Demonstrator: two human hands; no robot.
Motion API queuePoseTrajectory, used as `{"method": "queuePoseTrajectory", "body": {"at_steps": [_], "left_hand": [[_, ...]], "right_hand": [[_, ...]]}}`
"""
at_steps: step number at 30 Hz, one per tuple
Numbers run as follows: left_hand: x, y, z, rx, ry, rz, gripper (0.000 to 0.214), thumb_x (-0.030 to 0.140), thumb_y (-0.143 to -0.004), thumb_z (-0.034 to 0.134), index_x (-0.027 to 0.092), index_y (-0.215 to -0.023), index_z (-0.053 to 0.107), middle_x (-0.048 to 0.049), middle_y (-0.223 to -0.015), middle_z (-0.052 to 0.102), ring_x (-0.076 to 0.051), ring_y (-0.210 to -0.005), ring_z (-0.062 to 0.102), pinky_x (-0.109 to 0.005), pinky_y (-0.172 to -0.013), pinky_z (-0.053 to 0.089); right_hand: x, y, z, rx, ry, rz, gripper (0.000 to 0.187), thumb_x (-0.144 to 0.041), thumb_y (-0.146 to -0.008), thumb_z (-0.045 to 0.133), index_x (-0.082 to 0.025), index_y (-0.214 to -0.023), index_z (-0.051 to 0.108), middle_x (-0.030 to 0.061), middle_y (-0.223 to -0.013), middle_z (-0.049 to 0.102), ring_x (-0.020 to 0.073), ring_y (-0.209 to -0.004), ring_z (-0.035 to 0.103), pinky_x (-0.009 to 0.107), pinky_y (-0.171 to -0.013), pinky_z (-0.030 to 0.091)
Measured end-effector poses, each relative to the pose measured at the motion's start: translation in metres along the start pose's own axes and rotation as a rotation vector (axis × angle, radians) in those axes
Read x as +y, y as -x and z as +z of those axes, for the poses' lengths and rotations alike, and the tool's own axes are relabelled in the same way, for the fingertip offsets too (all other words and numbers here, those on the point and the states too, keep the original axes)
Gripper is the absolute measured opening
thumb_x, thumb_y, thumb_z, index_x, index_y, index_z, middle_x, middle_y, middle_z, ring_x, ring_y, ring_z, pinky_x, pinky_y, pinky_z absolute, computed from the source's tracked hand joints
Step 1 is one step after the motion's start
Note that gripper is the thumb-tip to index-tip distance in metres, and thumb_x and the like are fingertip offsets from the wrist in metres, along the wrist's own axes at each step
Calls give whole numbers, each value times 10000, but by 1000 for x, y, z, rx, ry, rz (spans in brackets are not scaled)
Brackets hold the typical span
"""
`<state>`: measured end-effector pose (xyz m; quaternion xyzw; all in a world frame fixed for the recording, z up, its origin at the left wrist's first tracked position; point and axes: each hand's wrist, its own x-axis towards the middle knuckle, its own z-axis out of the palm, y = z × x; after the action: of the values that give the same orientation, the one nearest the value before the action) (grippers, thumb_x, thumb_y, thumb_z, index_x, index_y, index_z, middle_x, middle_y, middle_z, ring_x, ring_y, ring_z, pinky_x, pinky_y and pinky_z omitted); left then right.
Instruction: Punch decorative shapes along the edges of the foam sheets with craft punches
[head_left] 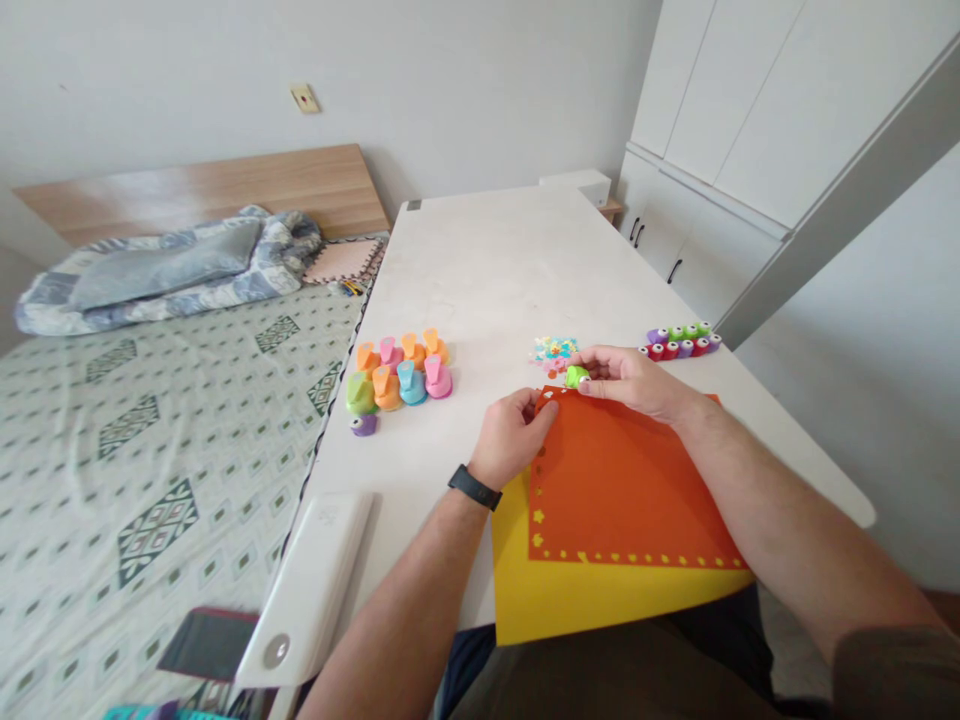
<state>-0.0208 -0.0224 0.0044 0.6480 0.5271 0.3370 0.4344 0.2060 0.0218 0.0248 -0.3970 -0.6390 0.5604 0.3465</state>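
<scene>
Yellow sheet (600, 600), nearer the body than both grips. Orange sheet (637, 480) over it, long axis seemingly left-right, far-left corner pinched by left hand (511, 437), thumb on top. Right hand (637, 383) closed, thumb and fingertips around green punch (575, 376), at the sheet's far edge, just right of left grip; white button (585, 383) toward right thumb, punch's long axis unclear

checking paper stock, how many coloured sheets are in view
2: an orange sheet, its far left corner in the left hand, and a yellow sheet beneath it, showing along its left and near edges. More could be hidden underneath.
</scene>
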Motion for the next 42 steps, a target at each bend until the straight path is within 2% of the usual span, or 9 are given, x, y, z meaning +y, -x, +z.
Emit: {"method": "queuePoseTrajectory", "body": {"at_steps": [5, 14, 20, 26, 36, 42], "left_hand": [[1, 1, -1, 8, -14, 3, 335, 500, -913, 571, 186, -802, 607, 28, -632, 565, -94, -490, 550, -204, -440, 373], [-2, 0, 0, 16, -49, 22, 326, 485, -927, 556, 185, -813, 618, 27, -642, 582, -93, -504, 542, -221, -470, 352], [0, 1, -1, 11, -36, 8, 332, 489, -915, 570, 181, -799, 618, 23, -643, 591, -93, -501, 534, -221, -469, 352], [1, 2, -2, 18, -55, 28, 322, 476, -923, 559, 182, -805, 617, 22, -642, 583, -93, -504, 535, -221, -473, 352], [3, 2, -2, 33, -92, 54, 323, 465, -926, 554, 181, -779, 602, 23, -630, 565, -92, -524, 501, -219, -489, 339], [2, 3, -1, 31, -69, 37, 324, 474, -925, 561, 177, -809, 622, 19, -647, 581, -90, -511, 501, -220, -480, 339]], "right_hand": [[-2, 1, 0, 5, -11, 9, 398, -369, -807, 802, -234, -1172, 719, 62, -1195, 739, 234, -1074, 687, 396, -1000, 532], [-6, 2, 1, 54, -42, 16, 464, -386, -788, 817, -224, -1206, 700, 72, -1168, 743, 234, -1053, 691, 417, -1013, 523], [-4, 0, 2, 87, 6, -1, 467, -390, -781, 819, -218, -1197, 695, 69, -1133, 744, 225, -1021, 689, 406, -990, 531], [-2, 0, 3, 49, 22, -13, 441, -397, -785, 809, -227, -1178, 704, 65, -1132, 741, 238, -1032, 683, 426, -985, 535], [-2, 1, 4, 62, 36, 3, 440, -390, -791, 807, -226, -1187, 705, 64, -1109, 738, 230, -1004, 681, 414, -964, 538], [2, 1, 5, 4, 44, 2, 446, -370, -803, 800, -212, -1208, 699, 69, -1115, 729, 223, -1023, 669, 393, -972, 521]]}}
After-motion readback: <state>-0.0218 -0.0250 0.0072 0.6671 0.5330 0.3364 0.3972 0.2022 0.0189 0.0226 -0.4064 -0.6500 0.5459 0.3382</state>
